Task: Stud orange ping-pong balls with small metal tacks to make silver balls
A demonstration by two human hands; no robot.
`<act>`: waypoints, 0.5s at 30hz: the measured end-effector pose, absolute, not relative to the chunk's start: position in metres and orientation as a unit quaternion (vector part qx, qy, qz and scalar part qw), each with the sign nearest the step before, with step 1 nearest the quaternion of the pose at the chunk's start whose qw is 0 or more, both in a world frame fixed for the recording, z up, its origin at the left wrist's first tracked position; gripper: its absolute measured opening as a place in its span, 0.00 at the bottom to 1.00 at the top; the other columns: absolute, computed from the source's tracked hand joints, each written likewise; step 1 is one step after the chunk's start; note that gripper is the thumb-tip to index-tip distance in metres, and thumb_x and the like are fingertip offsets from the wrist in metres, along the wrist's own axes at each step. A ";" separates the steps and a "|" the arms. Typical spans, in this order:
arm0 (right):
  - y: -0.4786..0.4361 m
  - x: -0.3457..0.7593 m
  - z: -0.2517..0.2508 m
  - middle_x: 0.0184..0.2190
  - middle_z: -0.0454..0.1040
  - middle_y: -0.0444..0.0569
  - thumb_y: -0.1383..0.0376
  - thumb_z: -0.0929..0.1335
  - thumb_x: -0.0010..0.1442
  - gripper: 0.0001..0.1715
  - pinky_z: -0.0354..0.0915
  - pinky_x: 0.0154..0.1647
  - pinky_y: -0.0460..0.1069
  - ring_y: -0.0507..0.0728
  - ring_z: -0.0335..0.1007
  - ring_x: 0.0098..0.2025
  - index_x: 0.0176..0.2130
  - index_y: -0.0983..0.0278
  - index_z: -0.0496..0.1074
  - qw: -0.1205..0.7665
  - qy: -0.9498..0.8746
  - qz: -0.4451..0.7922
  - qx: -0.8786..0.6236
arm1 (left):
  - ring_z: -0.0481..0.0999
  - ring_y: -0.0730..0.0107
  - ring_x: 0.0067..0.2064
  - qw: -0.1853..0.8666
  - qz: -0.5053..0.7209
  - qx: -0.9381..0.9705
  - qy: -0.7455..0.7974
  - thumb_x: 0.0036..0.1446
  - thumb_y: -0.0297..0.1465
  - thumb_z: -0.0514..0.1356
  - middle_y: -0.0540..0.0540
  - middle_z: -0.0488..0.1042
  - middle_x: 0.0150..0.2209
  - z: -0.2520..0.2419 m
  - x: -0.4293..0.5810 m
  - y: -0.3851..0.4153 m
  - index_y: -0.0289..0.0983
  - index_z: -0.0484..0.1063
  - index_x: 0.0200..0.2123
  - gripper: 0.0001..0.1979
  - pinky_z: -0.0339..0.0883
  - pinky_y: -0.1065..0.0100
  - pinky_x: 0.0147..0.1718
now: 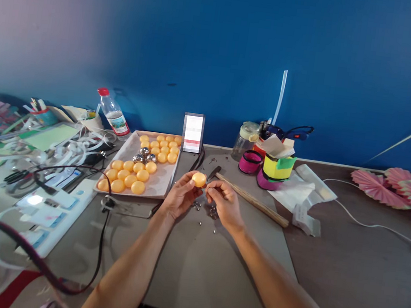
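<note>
My left hand (180, 196) is closed round an orange ball (199, 179), holding it up above the grey mat (198, 269). My right hand (225, 202) is pinched right beside the ball, its fingertips touching it; what they pinch is too small to make out. Small dark metal bits (205, 209) lie scattered on the mat under both hands. A white tray (164, 181) to the left holds several more orange balls (129, 177) and a few silver balls (144, 155).
A wooden-handled tool (248, 198) lies behind my right hand. Rolls of tape (264, 169), a jar (246, 139), a phone (192, 132) and a water bottle (114, 113) stand near the blue wall. Power strips (50, 209), cables and clutter fill the left. Pink paper fans (394, 186) lie far right.
</note>
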State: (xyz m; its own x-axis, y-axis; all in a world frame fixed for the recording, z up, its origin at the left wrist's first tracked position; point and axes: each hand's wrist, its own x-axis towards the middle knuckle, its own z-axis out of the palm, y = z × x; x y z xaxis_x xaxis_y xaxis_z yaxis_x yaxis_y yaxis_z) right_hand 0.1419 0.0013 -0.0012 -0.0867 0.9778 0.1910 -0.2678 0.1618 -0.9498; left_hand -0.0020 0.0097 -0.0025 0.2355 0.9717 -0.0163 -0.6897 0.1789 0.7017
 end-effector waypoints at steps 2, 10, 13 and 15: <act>0.001 0.142 -0.002 0.27 0.67 0.42 0.62 0.68 0.53 0.05 0.58 0.25 0.45 0.47 0.60 0.23 0.31 0.62 0.69 0.578 -0.509 0.528 -0.358 | 0.73 0.72 0.38 0.729 0.565 0.299 0.245 0.47 0.30 0.67 0.47 0.74 0.40 -0.004 -0.001 0.010 0.38 0.72 0.41 0.16 0.67 0.70 0.38; 0.003 0.142 -0.002 0.29 0.66 0.43 0.59 0.68 0.52 0.08 0.59 0.26 0.46 0.48 0.59 0.24 0.30 0.61 0.68 0.569 -0.525 0.504 -0.382 | 0.72 0.72 0.38 0.722 0.557 0.321 0.257 0.46 0.31 0.68 0.47 0.73 0.38 -0.004 0.004 0.008 0.36 0.73 0.40 0.16 0.66 0.68 0.39; 0.003 0.143 -0.003 0.28 0.66 0.42 0.59 0.68 0.52 0.08 0.58 0.26 0.46 0.48 0.58 0.24 0.30 0.62 0.67 0.564 -0.526 0.506 -0.388 | 0.72 0.70 0.38 0.718 0.559 0.327 0.255 0.46 0.31 0.68 0.46 0.73 0.38 -0.003 0.005 0.008 0.36 0.73 0.40 0.16 0.67 0.67 0.39; 0.004 0.143 -0.002 0.26 0.65 0.41 0.60 0.68 0.52 0.08 0.58 0.26 0.46 0.49 0.58 0.23 0.30 0.62 0.67 0.557 -0.527 0.510 -0.390 | 0.72 0.70 0.38 0.716 0.561 0.330 0.253 0.46 0.32 0.68 0.46 0.73 0.38 -0.002 0.005 0.008 0.36 0.73 0.40 0.16 0.67 0.66 0.39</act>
State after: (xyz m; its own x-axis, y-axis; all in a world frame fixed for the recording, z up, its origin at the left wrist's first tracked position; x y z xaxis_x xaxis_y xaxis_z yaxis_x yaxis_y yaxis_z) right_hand 0.1435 0.0038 -0.0018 -0.0751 0.9788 0.1906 -0.1575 0.1771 -0.9715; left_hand 0.0052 0.0085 -0.0020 0.2424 0.9701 0.0079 -0.6363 0.1528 0.7561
